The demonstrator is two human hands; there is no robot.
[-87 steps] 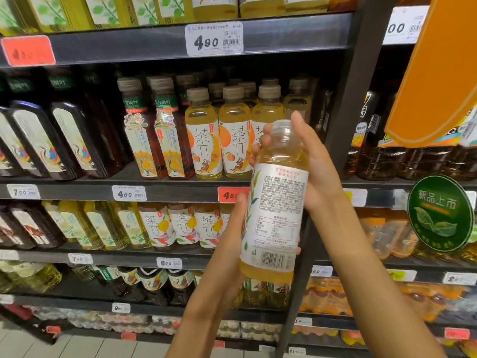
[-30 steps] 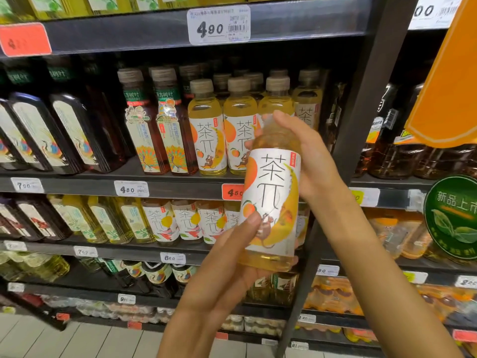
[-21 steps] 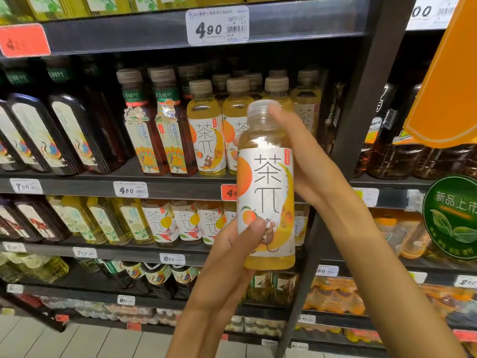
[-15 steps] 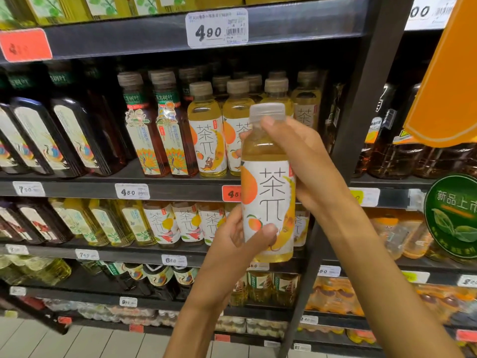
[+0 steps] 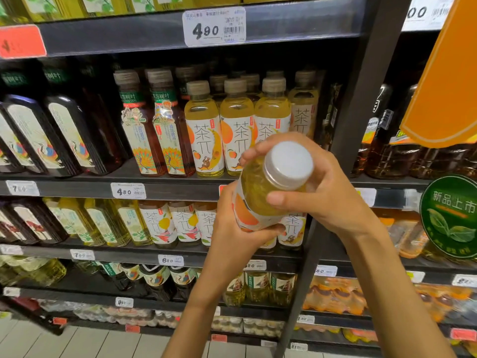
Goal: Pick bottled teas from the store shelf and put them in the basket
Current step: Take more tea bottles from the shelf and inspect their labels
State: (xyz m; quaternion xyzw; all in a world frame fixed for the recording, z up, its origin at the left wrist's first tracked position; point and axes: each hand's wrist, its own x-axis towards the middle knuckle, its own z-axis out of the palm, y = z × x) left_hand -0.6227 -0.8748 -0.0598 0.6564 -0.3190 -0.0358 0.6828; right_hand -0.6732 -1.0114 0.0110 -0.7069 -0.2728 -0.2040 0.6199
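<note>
setting: store aisle, dark metal shelving (image 5: 160, 188) packed with bottled drinks, price tags along the shelf edges, tiled floor at the bottom of the view; no basket in view
bottle: yellow tea bottle (image 5: 260, 196) with a white and orange label, held in the air in front of the shelves, off the shelf, between both hands
axis: long axis tipped steeply toward the camera; grey cap (image 5: 288, 164) points up and back at the wearer, base points down and away toward the shelves
right hand: right hand (image 5: 322, 192) wraps the shoulder just under the cap, thumb across the near side, fingers curled over the far side, closed on the bottle
left hand: left hand (image 5: 232, 236) cups the lower body from below and from the left, fingers pressed around the label
nearer hand: both touching; right holds the upper end, left takes the base
same product: matching bottles (image 5: 236, 130) stand upright on the shelf behind
step, judged: bottle is picked; transfer to the basket not yet done
next, judged: bottle must go down and out of this view, either hand could carry it alone
</note>
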